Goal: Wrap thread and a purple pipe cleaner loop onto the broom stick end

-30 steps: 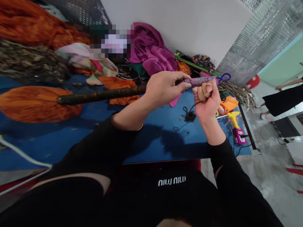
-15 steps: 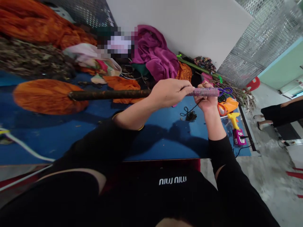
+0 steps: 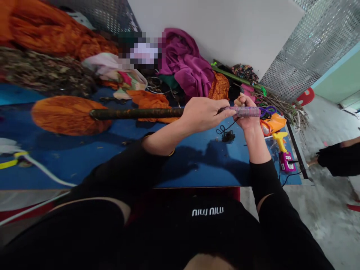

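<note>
A fan with an oval orange cloth head (image 3: 67,115) and a dark, stick-like handle (image 3: 137,113) lies level across my view, above the table. My left hand (image 3: 204,114) is closed round the handle, thumb along it. At the right end, the handle has a pink and purple wrapped section (image 3: 249,111). Behind this part is my right hand (image 3: 246,122), palm up, its fingers curled around the handle and partly hidden. A thin dark cord (image 3: 222,129) runs from near my right hand down to a loose tangle (image 3: 228,136) on the table.
Purple cloth (image 3: 188,71), orange cloth (image 3: 64,33) and dry twigs (image 3: 47,71) are heaped along the back of the blue table (image 3: 180,176). Purple-handled scissors (image 3: 268,110), a yellow glue gun (image 3: 279,140) and a magenta power socket (image 3: 287,162) lie right. Another person (image 3: 341,157) is beyond.
The fan and both hands appear slightly farther right as the view shifts. My right fingers have lifted a little above the wrapped end. The person beyond has shifted slightly.
</note>
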Action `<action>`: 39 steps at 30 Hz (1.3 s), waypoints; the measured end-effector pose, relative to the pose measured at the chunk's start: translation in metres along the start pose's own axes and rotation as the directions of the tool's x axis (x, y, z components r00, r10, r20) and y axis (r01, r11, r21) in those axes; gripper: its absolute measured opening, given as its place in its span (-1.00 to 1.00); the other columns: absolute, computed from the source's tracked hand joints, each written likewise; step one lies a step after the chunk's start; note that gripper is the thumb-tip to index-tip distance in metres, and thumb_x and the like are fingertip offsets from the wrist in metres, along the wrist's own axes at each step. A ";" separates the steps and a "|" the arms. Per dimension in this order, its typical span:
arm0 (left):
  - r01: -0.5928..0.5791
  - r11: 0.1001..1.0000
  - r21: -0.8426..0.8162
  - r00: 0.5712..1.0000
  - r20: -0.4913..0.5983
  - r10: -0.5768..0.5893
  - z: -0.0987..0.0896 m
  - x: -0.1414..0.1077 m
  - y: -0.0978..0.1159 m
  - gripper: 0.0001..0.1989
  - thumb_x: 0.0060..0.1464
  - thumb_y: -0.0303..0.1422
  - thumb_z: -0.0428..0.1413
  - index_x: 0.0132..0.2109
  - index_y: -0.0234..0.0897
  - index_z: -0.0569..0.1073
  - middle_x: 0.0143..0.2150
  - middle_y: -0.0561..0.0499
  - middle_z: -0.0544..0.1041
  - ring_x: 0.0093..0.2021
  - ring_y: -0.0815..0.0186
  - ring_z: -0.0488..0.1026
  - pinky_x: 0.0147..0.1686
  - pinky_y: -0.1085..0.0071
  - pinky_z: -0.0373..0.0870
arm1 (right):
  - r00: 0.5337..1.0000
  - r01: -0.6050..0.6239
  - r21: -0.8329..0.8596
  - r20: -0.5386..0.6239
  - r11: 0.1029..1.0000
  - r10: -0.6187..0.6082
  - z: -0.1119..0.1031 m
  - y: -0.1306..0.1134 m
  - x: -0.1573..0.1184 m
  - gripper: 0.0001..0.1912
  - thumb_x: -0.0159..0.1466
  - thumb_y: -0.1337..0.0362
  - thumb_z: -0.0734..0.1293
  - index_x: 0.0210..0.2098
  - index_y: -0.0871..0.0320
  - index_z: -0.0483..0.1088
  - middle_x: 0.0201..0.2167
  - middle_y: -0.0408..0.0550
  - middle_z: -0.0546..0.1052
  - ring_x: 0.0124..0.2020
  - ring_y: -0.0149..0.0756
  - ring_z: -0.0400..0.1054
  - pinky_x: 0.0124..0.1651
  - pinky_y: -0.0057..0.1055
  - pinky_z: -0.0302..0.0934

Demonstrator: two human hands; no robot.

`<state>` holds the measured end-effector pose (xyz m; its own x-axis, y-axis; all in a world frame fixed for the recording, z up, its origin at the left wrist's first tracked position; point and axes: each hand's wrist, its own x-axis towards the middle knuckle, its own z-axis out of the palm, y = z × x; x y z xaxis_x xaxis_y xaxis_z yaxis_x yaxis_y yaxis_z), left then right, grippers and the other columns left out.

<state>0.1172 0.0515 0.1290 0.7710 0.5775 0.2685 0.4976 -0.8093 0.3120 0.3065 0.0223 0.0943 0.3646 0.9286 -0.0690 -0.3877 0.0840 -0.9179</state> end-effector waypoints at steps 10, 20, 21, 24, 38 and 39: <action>0.057 0.994 0.097 0.998 0.033 -0.060 -0.004 -0.005 0.029 -0.47 0.49 -0.10 -0.19 0.06 -0.31 0.59 -0.14 -0.20 0.71 -0.19 0.02 0.63 -0.35 0.27 0.16 | 0.984 -0.105 0.008 0.142 0.994 0.103 0.006 -0.015 -0.014 -0.56 0.51 0.22 0.23 -0.52 0.08 0.16 -0.62 -0.31 0.07 -0.60 -0.47 -0.10 -0.51 -0.52 0.04; -0.062 0.975 -0.213 0.985 0.145 0.094 0.009 -0.007 0.007 -0.54 0.33 -0.11 -0.06 0.02 -0.23 0.65 -0.17 -0.05 0.70 -0.16 0.18 0.59 -0.22 0.37 0.27 | 0.923 0.086 -0.129 0.384 0.988 -0.031 -0.005 -0.026 -0.026 -0.59 0.44 0.14 0.38 -0.53 0.11 0.37 -0.51 -0.18 0.40 -0.28 -0.40 0.42 -0.03 -0.44 0.42; -0.068 0.959 -0.275 0.977 0.179 0.120 0.009 -0.006 0.006 -0.56 0.31 -0.12 -0.04 0.00 -0.22 0.66 -0.22 -0.01 0.69 -0.19 0.21 0.59 -0.21 0.39 0.30 | 0.909 0.108 -0.157 0.415 0.982 -0.034 -0.005 -0.024 -0.025 -0.60 0.41 0.15 0.41 -0.54 0.12 0.39 -0.52 -0.17 0.41 -0.27 -0.39 0.43 -0.02 -0.43 0.42; -0.019 0.886 -0.463 0.938 0.299 0.176 0.011 -0.002 0.001 -0.62 0.23 -0.17 0.01 -0.15 -0.26 0.67 -0.48 0.06 0.56 -0.42 0.32 0.49 -0.30 0.44 0.32 | 0.871 0.128 -0.201 0.491 0.971 -0.013 -0.005 -0.020 -0.025 -0.60 0.34 0.13 0.48 -0.56 0.14 0.42 -0.53 -0.14 0.46 -0.27 -0.35 0.46 -0.05 -0.42 0.42; -0.050 0.944 -0.326 0.998 -0.041 0.039 0.027 0.002 -0.010 -0.61 0.32 -0.17 0.06 0.10 -0.11 0.70 0.04 -0.05 0.75 0.02 0.15 0.67 -0.08 0.36 0.47 | 0.907 0.380 -0.616 0.103 0.690 -0.408 -0.088 -0.094 -0.049 -0.58 0.24 0.00 0.52 -0.59 0.12 0.47 -0.53 -0.14 0.54 -0.68 -0.59 0.02 -0.63 -0.49 -0.16; -0.042 0.956 -0.290 0.998 -0.055 0.027 0.028 0.004 -0.010 -0.60 0.34 -0.18 0.05 0.13 -0.10 0.69 0.06 -0.06 0.74 0.05 0.13 0.66 -0.07 0.35 0.46 | 0.893 0.391 -0.641 0.090 0.661 -0.441 -0.091 -0.099 -0.057 -0.58 0.25 -0.01 0.51 -0.59 0.12 0.48 -0.52 -0.13 0.55 -0.69 -0.59 -0.01 -0.64 -0.47 -0.21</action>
<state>0.1270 0.0589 0.1014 0.7612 0.5605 0.3262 0.3286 -0.7670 0.5511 0.4012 -0.0718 0.1537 0.4199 0.8251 0.3781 0.4287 0.1869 -0.8839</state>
